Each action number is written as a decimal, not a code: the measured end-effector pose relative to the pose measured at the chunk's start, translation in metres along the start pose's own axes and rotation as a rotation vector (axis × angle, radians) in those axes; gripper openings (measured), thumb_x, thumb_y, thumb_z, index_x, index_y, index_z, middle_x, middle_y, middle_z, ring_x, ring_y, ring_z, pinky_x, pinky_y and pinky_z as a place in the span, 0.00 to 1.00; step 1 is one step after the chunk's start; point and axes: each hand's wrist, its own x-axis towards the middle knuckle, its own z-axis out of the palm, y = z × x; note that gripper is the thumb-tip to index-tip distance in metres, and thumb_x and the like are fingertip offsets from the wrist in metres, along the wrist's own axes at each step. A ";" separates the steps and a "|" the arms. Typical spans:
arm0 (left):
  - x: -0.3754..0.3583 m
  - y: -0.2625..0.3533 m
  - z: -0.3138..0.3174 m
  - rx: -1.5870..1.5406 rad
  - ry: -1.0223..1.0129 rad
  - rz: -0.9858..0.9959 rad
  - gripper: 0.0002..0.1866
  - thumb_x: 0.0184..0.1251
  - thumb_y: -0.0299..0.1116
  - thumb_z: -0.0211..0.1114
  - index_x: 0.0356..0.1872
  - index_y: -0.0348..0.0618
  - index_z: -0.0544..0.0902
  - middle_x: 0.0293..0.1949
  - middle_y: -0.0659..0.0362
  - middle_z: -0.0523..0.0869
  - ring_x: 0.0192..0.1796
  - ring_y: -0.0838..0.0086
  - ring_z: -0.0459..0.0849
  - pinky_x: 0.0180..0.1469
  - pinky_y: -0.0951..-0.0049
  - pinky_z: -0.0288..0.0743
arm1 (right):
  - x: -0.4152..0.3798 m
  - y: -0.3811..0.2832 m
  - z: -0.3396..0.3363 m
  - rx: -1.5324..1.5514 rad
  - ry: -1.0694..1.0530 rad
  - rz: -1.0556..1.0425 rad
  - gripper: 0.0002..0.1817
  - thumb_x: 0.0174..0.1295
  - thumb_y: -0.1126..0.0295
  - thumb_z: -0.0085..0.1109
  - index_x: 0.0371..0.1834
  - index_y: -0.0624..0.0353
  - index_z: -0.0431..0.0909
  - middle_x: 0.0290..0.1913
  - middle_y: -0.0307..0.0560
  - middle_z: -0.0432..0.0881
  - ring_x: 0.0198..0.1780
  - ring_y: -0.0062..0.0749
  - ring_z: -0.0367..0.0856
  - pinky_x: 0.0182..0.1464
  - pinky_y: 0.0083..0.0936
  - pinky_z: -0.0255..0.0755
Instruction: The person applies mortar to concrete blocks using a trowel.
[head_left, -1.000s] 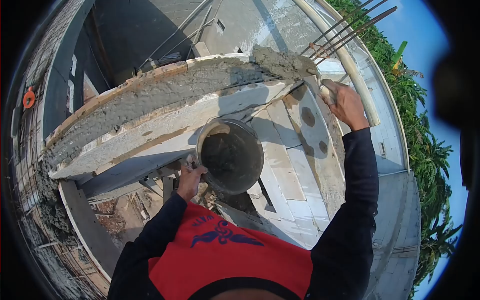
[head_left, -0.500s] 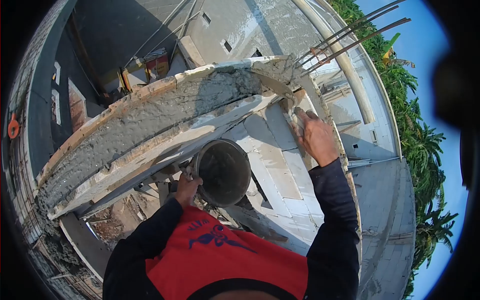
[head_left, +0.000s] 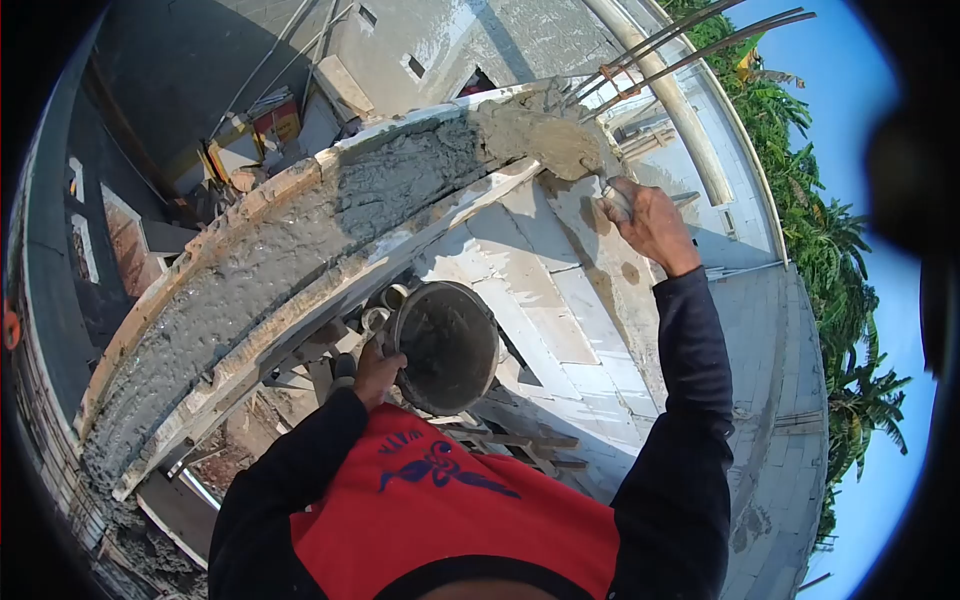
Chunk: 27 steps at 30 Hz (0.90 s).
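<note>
My left hand [head_left: 378,370] is closed on the rim of a black bucket [head_left: 447,350], which tilts toward me and looks nearly empty, with grey residue inside. My right hand [head_left: 650,222] grips the handle of a trowel [head_left: 575,148]. Its mortar-smeared blade lies flat at the right end of a long formwork channel, and its outline blends into the mortar. Wet grey concrete [head_left: 260,250] fills this channel between two board edges. The near formwork board [head_left: 330,270] runs between the bucket and the concrete.
Steel rebars [head_left: 690,55] stick out past the channel's right end. A block wall [head_left: 550,290] drops away below my right arm. Behind the channel, yellow and red bags [head_left: 275,125] lie lower down. Bamboo poles and green trees [head_left: 820,260] stand at the right.
My right hand has moved slightly right and up, and the trowel blade now lies flatter over the channel's end. My left hand still holds the bucket. The view has shifted a little.
</note>
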 end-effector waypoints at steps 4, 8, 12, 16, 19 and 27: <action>-0.008 0.017 -0.004 0.081 0.088 0.003 0.20 0.47 0.22 0.61 0.46 0.34 0.75 0.32 0.61 0.78 0.33 0.76 0.75 0.34 0.73 0.70 | 0.000 0.019 -0.005 0.111 -0.078 0.136 0.19 0.60 0.57 0.59 0.49 0.55 0.79 0.30 0.62 0.81 0.37 0.56 0.81 0.41 0.44 0.74; 0.014 -0.005 -0.009 0.072 0.050 -0.010 0.20 0.47 0.23 0.61 0.46 0.33 0.75 0.33 0.59 0.79 0.34 0.74 0.76 0.36 0.72 0.70 | 0.001 -0.004 0.008 -0.104 -0.018 0.130 0.18 0.61 0.58 0.59 0.50 0.56 0.78 0.31 0.61 0.81 0.37 0.56 0.81 0.40 0.44 0.74; 0.026 -0.004 0.000 0.203 0.022 0.006 0.21 0.46 0.24 0.60 0.46 0.32 0.74 0.35 0.57 0.79 0.37 0.72 0.77 0.39 0.71 0.71 | 0.001 -0.048 -0.014 -0.077 -0.117 0.125 0.21 0.59 0.59 0.60 0.53 0.57 0.77 0.36 0.58 0.82 0.40 0.52 0.80 0.42 0.42 0.75; 0.026 0.002 0.012 0.124 -0.038 0.053 0.21 0.46 0.24 0.60 0.46 0.31 0.74 0.34 0.57 0.79 0.37 0.72 0.77 0.40 0.72 0.70 | -0.010 -0.057 -0.015 -0.071 -0.090 0.142 0.21 0.60 0.58 0.60 0.53 0.58 0.77 0.34 0.58 0.81 0.38 0.54 0.80 0.41 0.42 0.74; 0.023 0.013 0.015 0.174 -0.059 -0.016 0.21 0.46 0.24 0.60 0.46 0.31 0.74 0.34 0.57 0.79 0.37 0.72 0.77 0.39 0.72 0.70 | 0.000 -0.057 -0.012 -0.038 -0.041 0.091 0.20 0.61 0.57 0.58 0.52 0.58 0.77 0.32 0.58 0.81 0.36 0.53 0.81 0.39 0.42 0.75; 0.044 -0.017 0.017 0.203 -0.061 0.013 0.19 0.45 0.24 0.60 0.43 0.33 0.74 0.36 0.54 0.81 0.39 0.70 0.79 0.40 0.72 0.71 | -0.004 -0.084 -0.024 -0.048 -0.064 0.150 0.19 0.62 0.58 0.59 0.49 0.59 0.78 0.35 0.57 0.83 0.39 0.51 0.81 0.41 0.40 0.75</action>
